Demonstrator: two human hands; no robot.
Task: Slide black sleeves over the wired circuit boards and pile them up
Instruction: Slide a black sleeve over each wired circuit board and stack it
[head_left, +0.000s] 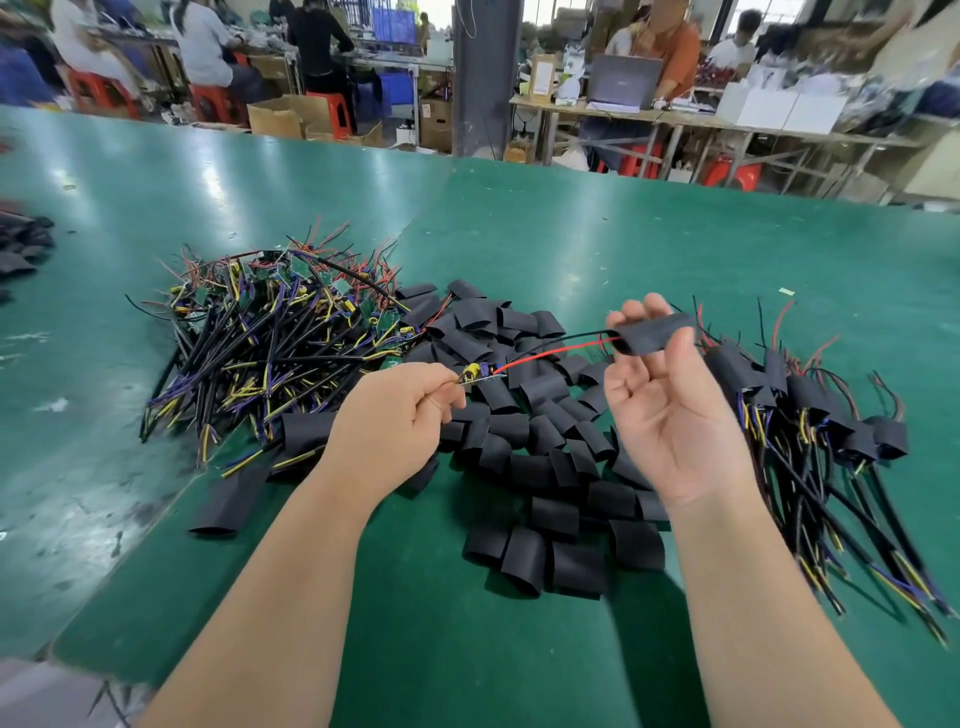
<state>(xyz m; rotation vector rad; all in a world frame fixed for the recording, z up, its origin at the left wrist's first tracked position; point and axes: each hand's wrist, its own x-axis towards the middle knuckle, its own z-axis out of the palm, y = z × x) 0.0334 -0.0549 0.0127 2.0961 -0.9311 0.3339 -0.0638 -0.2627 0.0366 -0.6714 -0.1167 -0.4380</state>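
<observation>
Pinching a circuit board (480, 375), the left hand (395, 415) feeds its wires into a black sleeve (655, 332) gripped by the right hand (670, 400).

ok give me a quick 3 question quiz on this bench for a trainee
1. True or false: the right hand holds a black sleeve.
2. The left hand pinches: A) scissors B) a circuit board C) a tape roll
3. Fill in: the red and black wires run from the board to the ____.
Key: 1 true; 2 B; 3 sleeve
</observation>
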